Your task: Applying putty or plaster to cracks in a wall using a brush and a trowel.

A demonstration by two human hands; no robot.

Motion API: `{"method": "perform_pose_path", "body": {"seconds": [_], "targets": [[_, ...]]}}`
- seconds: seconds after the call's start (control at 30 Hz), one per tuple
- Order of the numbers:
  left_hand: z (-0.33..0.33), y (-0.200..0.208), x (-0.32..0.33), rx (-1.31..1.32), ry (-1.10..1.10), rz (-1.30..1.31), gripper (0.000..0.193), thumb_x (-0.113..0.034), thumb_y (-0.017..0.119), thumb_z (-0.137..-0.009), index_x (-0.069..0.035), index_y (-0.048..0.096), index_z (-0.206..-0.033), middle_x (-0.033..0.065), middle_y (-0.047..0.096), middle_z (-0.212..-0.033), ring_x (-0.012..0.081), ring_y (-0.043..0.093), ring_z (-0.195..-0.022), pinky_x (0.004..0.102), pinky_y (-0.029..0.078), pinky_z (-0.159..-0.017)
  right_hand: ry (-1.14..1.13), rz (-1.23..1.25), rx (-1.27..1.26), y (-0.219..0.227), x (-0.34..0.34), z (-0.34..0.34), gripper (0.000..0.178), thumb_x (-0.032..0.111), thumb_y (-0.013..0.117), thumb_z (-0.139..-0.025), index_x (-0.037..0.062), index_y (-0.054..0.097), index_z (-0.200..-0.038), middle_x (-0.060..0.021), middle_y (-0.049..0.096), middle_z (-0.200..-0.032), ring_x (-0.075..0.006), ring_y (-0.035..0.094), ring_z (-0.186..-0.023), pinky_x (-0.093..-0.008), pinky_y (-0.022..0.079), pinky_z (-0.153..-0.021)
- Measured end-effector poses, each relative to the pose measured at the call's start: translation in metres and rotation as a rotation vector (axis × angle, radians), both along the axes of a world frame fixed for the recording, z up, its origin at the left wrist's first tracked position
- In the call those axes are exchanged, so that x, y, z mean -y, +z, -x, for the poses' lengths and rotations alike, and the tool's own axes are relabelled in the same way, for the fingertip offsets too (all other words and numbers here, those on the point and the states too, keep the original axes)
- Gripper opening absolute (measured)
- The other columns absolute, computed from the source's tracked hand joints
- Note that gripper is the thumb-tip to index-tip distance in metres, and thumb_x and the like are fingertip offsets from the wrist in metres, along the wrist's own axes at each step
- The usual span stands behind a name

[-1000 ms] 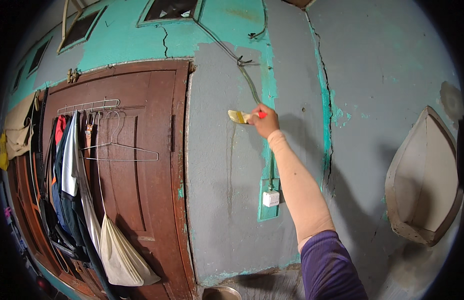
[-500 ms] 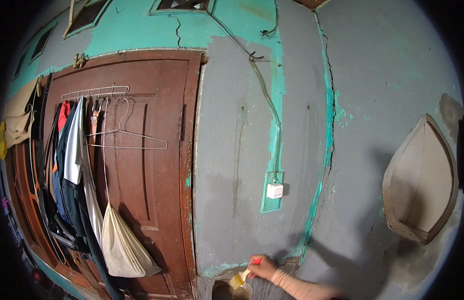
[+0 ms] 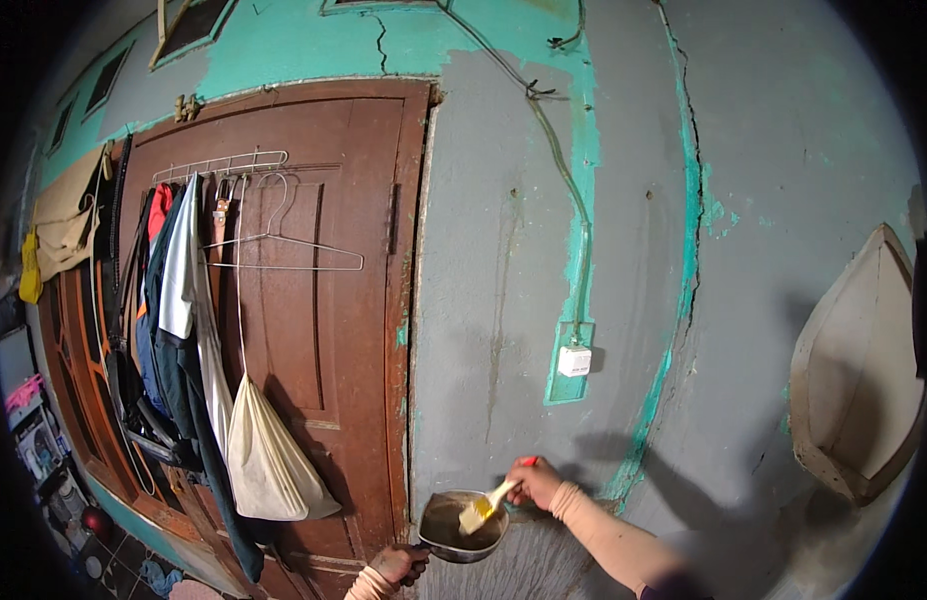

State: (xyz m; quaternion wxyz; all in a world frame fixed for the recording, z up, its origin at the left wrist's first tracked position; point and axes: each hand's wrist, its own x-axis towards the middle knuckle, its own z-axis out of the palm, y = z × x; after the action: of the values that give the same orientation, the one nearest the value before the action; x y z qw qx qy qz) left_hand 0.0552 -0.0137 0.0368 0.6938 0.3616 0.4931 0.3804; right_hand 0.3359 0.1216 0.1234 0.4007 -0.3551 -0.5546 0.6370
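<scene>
A tan cloth (image 3: 68, 215) hangs at far left, then a bunch of clothes (image 3: 178, 280) on the brown door (image 3: 368, 330). Right of them, a cream bag (image 3: 273, 460) hangs low by a cord. Near the lower edge, the left hand (image 3: 398, 565) is closed round the dark handle of a pot (image 3: 463, 553), held up in front of the grey wall (image 3: 463, 250). The brush (image 3: 486, 505) slants down into the pot's opening, bristles lowest — whether they touch what is inside, I cannot tell. The right hand (image 3: 533, 485) pinches the brush by its upper end, just right of the rim. Above — on a green strip — sits a white box (image 3: 574, 361). Farther right come a dark crack (image 3: 695, 200) and a pale pointed panel (image 3: 863, 370).
</scene>
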Motion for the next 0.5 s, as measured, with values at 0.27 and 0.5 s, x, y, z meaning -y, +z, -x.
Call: {"method": "perform_pose_path", "body": {"seconds": [0.27, 0.5], "targets": [[0.024, 0.033, -0.009, -0.096, 0.090, -0.027, 0.020, -0.023, 0.060, -0.083, -0.004, 0.060, -0.076, 0.0010, 0.048, -0.057, 0.0119, 0.039, -0.045, 0.0271, 0.029, -0.043, -0.082, -0.379, -0.237, 0.212, -0.072, 0.033, 0.006, 0.010, 0.053, -0.079, 0.0052, 0.051, -0.075, -0.0102, 0.057, -0.067, -0.0194, 0.058, -0.051, -0.0306, 0.050, -0.044], [0.027, 0.019, 0.014, -0.187, 0.173, -0.336, 0.026, -0.017, 0.043, -0.084, -0.006, 0.064, -0.074, 0.0031, 0.049, -0.053, 0.0140, 0.039, -0.039, 0.0287, 0.028, -0.037, -0.248, -0.942, -0.435, 0.465, -0.070, 0.110, 0.007, 0.002, 0.054, -0.076, -0.0022, 0.050, -0.080, -0.0154, 0.059, -0.074, -0.0243, 0.062, -0.055, -0.0313, 0.054, -0.047]]}}
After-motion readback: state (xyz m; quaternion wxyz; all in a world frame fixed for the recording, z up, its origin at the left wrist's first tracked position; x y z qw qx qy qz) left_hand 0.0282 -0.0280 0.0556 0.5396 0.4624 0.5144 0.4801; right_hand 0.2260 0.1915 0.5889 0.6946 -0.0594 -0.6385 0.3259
